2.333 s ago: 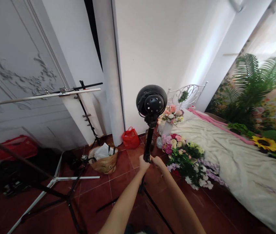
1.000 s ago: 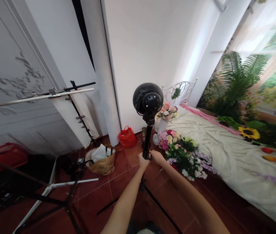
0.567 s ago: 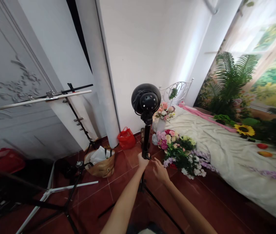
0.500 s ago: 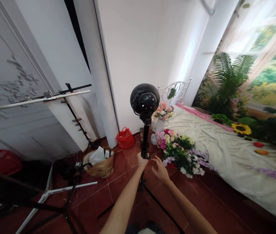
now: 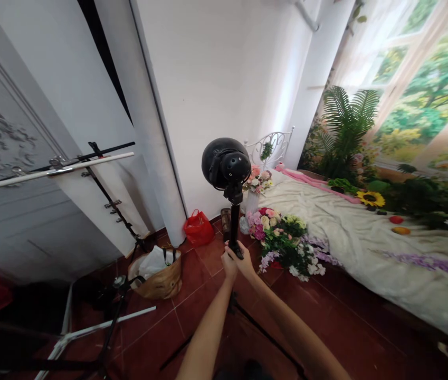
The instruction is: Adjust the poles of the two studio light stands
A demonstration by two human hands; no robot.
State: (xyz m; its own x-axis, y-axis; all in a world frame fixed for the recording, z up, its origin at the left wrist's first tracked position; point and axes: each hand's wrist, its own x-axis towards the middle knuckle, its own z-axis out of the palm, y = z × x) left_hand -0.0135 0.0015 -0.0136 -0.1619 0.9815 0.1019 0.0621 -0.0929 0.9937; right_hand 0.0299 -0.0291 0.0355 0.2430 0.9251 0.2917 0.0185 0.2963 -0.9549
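A black light stand [image 5: 235,221] stands in front of me, topped by a round black lamp head [image 5: 224,163] seen from behind. My left hand [image 5: 229,264] is closed around its pole, below the lamp. Just beside it my right hand [image 5: 244,258] grips the pole too, its fingers wrapped at the black collar and touching the left hand. The stand's thin dark legs spread over the floor beneath my forearms.
Left of me are a woven basket [image 5: 160,279], a red bag [image 5: 199,228], and a clamp-hung backdrop rail [image 5: 89,164] on stands. Artificial flowers [image 5: 283,237] lie by the bed [image 5: 366,227] on the right. A white leg [image 5: 129,316] crosses the red tiled floor.
My right hand, open beside the pole before, has closed on it next to my left. The lamp head has turned slightly. My view has swung a little to the right.
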